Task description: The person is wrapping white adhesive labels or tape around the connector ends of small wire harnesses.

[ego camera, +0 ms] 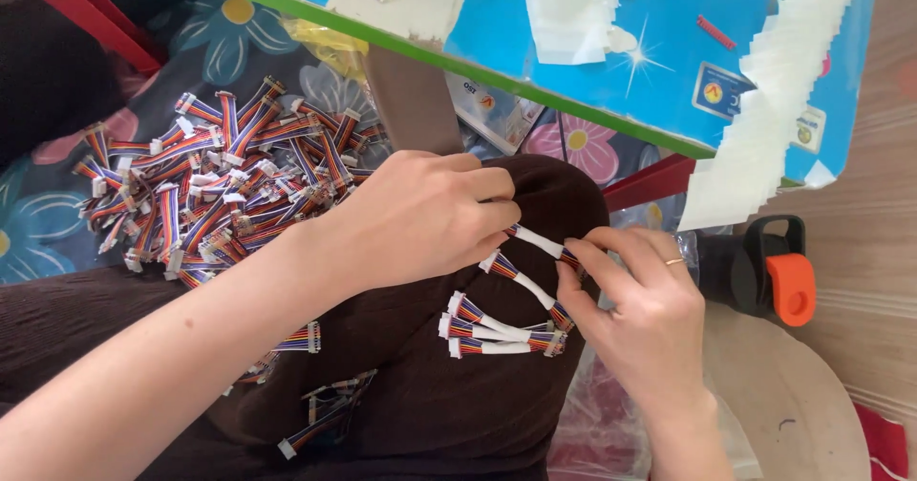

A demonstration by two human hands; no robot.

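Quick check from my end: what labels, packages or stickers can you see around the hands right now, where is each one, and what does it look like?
White tape strips: row stuck along the blue table's right edge.
White strip patch: top middle of the table, rectangular.
Blue-and-white label: on the table beside the strips, rectangular.
Printed box: under the table edge, white and blue.
Clear plastic bag: beside the right hand, crinkled.

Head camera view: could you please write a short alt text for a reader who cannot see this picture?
Two bare hands, left hand and right hand, pinch a short rainbow-coloured wire bundle wrapped in white tape, over a knee in dark brown cloth. Four similar taped bundles lie on the knee, a large pile of wire bundles lies on flowered fabric at left, and a blue table with white tape strips stands above.
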